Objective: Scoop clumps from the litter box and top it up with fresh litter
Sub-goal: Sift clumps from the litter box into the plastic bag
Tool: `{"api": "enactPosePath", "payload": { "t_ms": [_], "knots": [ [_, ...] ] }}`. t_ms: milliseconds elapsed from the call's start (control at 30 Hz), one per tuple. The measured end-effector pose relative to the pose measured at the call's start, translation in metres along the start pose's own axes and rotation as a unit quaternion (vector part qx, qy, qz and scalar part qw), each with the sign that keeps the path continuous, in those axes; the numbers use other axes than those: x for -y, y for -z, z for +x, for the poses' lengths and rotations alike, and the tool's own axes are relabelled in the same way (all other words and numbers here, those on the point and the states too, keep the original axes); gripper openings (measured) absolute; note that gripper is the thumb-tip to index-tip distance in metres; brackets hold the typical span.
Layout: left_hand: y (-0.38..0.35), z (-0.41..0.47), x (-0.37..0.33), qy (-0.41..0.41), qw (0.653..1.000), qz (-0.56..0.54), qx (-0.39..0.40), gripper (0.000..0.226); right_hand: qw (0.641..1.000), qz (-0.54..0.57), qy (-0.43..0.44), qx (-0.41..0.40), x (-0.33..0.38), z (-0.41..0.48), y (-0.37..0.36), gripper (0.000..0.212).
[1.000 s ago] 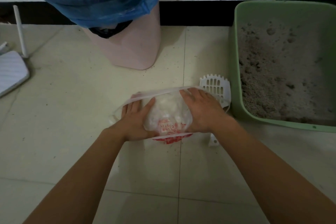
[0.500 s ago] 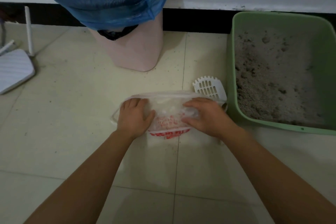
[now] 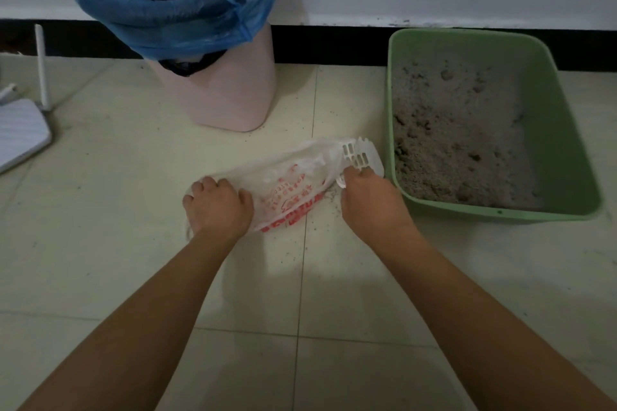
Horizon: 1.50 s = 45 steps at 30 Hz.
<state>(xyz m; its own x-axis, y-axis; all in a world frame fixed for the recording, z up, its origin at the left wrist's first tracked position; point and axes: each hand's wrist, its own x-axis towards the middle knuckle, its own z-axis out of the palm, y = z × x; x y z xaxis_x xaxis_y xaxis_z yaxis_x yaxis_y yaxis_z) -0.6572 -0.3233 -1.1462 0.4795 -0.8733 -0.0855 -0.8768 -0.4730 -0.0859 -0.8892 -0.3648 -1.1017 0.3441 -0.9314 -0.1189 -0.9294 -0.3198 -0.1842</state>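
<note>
Litter bag [image 3: 287, 183] lies flat on the floor [image 3: 133, 243], long axis 8 to 2 o'clock, one of the hands at each end. Left hand [image 3: 217, 205] grips the 8 o'clock end. Right hand [image 3: 370, 207] is curled at the 2 o'clock end, touching the slotted scoop [image 3: 362, 155] (bag or scoop handle, can't tell which it holds). Litter box [image 3: 389, 110] is at 3 o'clock, just beside the scoop, so the right hand is nearer. Lined bin [image 3: 227, 100] at 11 o'clock and router [image 3: 20, 133] at 9 are well apart. Nothing blocks the path to the box.

Only blurred, illegible red print on the white plastic bag [image 3: 290, 185]
</note>
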Motion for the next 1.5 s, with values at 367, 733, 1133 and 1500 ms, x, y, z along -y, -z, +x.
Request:
{"api": "enactPosePath", "payload": {
  "t_ms": [367,733,1133,1500],
  "knots": [
    [-0.004,-0.019,-0.037,-0.325,0.920,-0.030,0.217,0.065,0.981,0.085,-0.131,0.112,-0.012,-0.015,-0.015,0.084],
    [-0.001,-0.015,-0.036,-0.281,0.920,-0.058,0.265,0.058,0.834,0.441,-0.277,0.180,0.008,0.001,0.026,0.017],
    [0.067,-0.025,-0.151,-0.194,0.927,-0.308,-0.089,0.042,0.980,0.124,-0.137,0.072,-0.098,0.017,0.200,0.031],
    [0.056,-0.032,-0.245,-0.084,0.928,-0.361,0.041,0.025,0.901,-0.402,0.036,0.157,-0.241,-0.004,0.175,0.072]
  ]
}}
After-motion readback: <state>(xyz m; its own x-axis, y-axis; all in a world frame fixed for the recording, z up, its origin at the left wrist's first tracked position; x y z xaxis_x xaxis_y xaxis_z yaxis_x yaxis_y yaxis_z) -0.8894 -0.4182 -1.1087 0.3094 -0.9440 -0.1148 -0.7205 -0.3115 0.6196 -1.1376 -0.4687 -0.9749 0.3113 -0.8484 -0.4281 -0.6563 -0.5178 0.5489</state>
